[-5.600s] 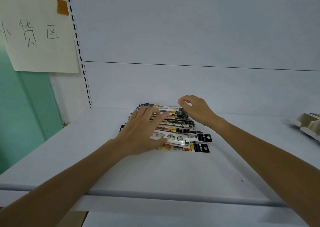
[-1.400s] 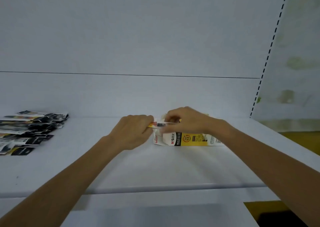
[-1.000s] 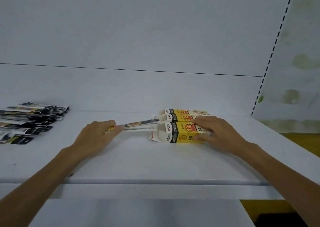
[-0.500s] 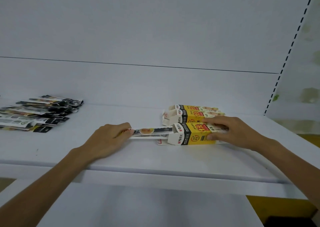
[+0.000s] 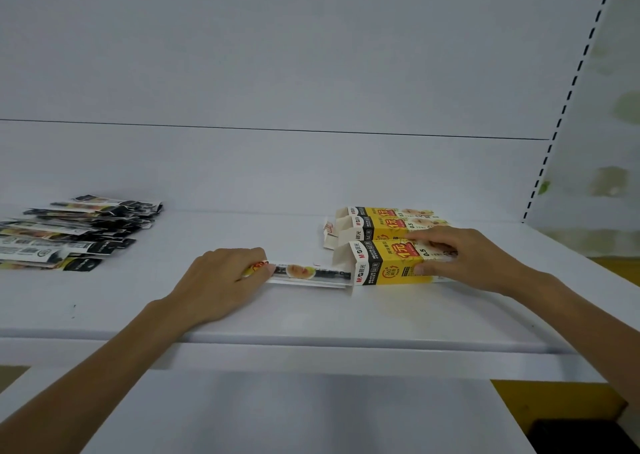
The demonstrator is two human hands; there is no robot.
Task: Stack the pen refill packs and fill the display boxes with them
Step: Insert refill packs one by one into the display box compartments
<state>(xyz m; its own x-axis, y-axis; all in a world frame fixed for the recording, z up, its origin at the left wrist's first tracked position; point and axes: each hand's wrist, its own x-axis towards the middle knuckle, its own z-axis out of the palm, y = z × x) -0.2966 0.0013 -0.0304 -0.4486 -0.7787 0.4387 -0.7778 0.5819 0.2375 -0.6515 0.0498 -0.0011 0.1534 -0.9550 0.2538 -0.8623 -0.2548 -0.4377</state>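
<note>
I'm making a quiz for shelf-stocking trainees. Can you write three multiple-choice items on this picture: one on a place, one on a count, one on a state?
1. Where does the loose pile of packs lie?
A. left end of the shelf
B. right end
C. lower shelf

2. How many yellow boxes show?
A. one
B. three
C. five

3. What is the left hand doing?
A. resting empty
B. holding packs at the open end of the front box
C. lifting a box

Key: 1 A, the pile sits far left on the shelf. 2 B, three lie side by side under the right hand. 3 B, its grip is shut on packs that meet the box mouth.
</note>
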